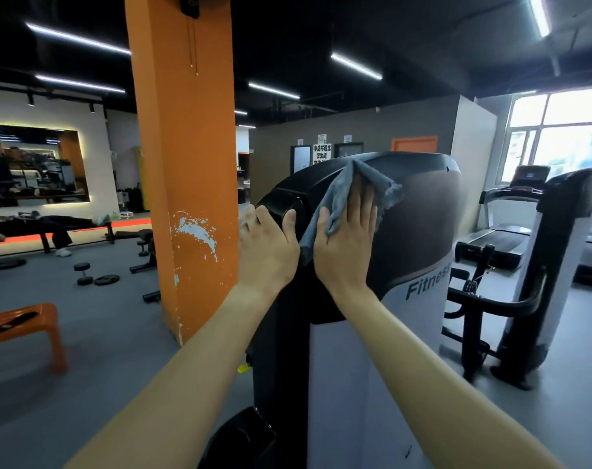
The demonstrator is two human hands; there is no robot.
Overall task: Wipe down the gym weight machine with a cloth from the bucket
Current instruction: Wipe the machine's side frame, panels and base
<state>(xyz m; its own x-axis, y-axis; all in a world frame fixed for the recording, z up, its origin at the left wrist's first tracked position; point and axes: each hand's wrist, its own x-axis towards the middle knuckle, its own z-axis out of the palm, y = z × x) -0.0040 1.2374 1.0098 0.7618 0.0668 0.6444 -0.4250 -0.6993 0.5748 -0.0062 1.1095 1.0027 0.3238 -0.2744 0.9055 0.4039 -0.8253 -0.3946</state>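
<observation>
Atop the machine (423,211), on its black curve, the right hand (345,245) lies flat, fingers straight, pressing the one grey cloth (379,187) down so the whole palm rubs. At the left edge the left hand (267,248) curls round the machine, likely to brace. Two hands, one cloth; no bucket in view. One second machine (565,231) stands to the right.

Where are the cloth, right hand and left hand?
cloth (337,198), head view, grey fold left of the fingers.
right hand (345,247), head view, back of the hand.
left hand (267,247), head view, back of the hand.
</observation>
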